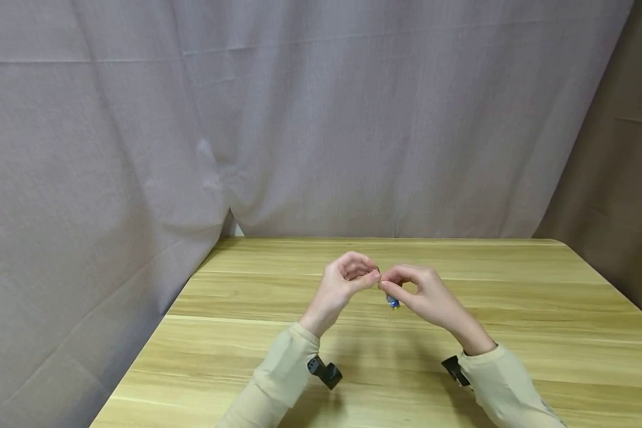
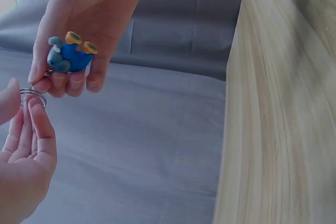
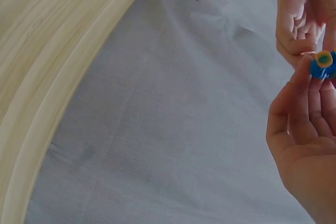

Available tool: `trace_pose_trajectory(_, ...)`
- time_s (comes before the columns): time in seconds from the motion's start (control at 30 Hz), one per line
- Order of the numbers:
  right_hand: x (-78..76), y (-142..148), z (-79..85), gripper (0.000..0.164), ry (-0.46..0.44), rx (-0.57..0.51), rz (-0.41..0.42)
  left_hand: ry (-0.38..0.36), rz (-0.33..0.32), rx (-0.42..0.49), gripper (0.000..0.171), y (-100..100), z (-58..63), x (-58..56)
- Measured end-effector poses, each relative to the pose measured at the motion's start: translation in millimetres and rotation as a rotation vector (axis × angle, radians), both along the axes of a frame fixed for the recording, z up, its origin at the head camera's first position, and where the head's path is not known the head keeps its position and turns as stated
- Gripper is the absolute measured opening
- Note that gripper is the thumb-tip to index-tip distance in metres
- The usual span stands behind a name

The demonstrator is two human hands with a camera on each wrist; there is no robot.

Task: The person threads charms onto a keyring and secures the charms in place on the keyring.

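Note:
Over the table, both hands meet at a small keychain. My left hand [image 1: 338,292] pinches its metal split ring [image 2: 34,94] between thumb and fingertips; the ring's coils show in the left wrist view. Just beside it, my right hand [image 1: 427,297] pinches the short link [image 2: 41,79] that joins ring and charm. From that link hangs a blue figurine charm [image 2: 73,57] with orange feet and a grey-blue head, lying against the right fingers. In the head view the charm [image 1: 393,302] pokes out below the right thumb; in the right wrist view the frame edge cuts it off.
The wood-grain table [image 1: 219,345] stretches under both forearms. Grey cloth [image 1: 321,131] hangs behind it and along the left side, with a browner cloth [image 1: 615,196] at the right. A black wrist camera [image 1: 325,373] sits under the left sleeve, another [image 1: 455,370] under the right.

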State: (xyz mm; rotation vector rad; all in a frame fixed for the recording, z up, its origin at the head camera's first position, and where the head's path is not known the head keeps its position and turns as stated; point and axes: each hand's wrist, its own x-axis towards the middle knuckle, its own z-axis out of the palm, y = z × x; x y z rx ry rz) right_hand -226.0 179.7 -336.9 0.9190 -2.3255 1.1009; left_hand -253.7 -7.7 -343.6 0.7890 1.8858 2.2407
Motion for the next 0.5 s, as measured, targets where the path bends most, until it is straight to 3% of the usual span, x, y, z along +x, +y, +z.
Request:
trace_pose_trajectory(0.37, -2.2, 0.8, -2.4, 0.014, 0.073, -0.017, 0.026, 0.009, 0.058, -0.057, 0.024, 3.9, -4.8, 2.6)
trace_pose_trajectory(0.43, -3.0, 1.5, -2.8, 0.015, 0.103, -0.004, 0.027, 0.058, 0.093, -0.084, 0.021, 4.6, -4.8, 4.4)
trace_pose_trajectory(0.5, -3.8, 1.7, -3.0, 0.014, 0.131, 0.013, 0.02, 0.16, 0.156, -0.143, 0.018, 5.9, -4.9, 5.8)
